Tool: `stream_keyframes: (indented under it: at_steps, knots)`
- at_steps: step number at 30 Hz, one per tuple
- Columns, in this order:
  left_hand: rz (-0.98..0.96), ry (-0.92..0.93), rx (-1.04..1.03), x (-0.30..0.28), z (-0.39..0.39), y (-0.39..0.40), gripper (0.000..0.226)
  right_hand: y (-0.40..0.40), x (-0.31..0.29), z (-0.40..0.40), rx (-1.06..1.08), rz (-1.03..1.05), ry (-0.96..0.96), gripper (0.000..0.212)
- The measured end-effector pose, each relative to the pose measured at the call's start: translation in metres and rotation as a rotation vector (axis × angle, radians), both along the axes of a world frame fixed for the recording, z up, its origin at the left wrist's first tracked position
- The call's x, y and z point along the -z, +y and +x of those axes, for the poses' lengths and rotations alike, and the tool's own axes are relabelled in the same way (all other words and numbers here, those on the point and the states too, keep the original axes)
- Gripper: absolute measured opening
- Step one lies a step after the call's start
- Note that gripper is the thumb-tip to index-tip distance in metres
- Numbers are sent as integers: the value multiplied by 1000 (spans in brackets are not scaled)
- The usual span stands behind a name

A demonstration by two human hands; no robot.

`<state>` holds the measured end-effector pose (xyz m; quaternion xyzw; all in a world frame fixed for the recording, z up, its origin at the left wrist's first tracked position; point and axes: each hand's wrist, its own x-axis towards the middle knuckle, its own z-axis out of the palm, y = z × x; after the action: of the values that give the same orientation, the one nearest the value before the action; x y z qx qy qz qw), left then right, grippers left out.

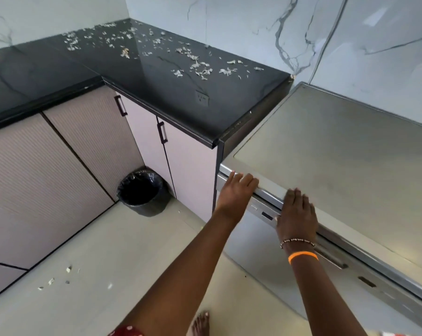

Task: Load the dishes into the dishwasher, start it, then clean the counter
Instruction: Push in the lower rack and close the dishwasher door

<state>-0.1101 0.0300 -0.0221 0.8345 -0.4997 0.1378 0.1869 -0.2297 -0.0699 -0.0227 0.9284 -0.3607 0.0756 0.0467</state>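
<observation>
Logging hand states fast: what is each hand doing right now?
Left hand: open, fingers resting on the dishwasher top's front edge.
Right hand: open, flat on the same edge.

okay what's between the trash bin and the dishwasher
In the head view, a pale cabinet with a dark edge strip stands between the bin and the dishwasher.

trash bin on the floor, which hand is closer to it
Left. The left hand rests on the dishwasher's front edge at its left corner, the side facing the trash bin. The right hand lies further right along that edge.
</observation>
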Motion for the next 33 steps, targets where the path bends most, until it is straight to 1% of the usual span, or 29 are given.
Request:
stream_keyframes:
  at_steps: [2,4,7,11,14,18,21,23,26,29,31,33]
  knots:
    - [-70,-29,3,-4,0,-3,48,-3,3,-2,-25,-14,-75,89]
    - [-74,-67,-3,-8,-1,-5,46,-3,4,-4,-33,-6,-117,86]
    - [-56,-104,-25,-12,-1,-10,45,-5,4,-4,-25,-5,-123,81]
    - [-80,-115,-15,-8,0,-13,41,-10,0,-2,-12,-11,-136,70]
    - [-104,-129,16,-4,1,-12,36,-11,1,-3,-9,-9,-144,66]
    - [-120,-145,24,-5,3,-11,40,-11,2,-2,3,-13,-159,66]
    - [-74,-123,0,-7,1,-11,43,-11,-2,-2,11,-29,-157,67]
    - [4,-99,-6,-9,-1,-11,50,-10,-5,-1,17,-20,-135,66]
    - [128,-44,-19,-18,-2,-8,54,-7,-18,0,36,16,-71,58]
    - [232,52,-14,-28,-3,-10,41,-7,-32,6,59,108,19,48]
    - [227,110,-27,-34,-5,-14,38,-7,-40,9,92,120,26,44]
    - [223,153,-52,-40,-5,-19,30,-8,-47,13,132,181,28,42]
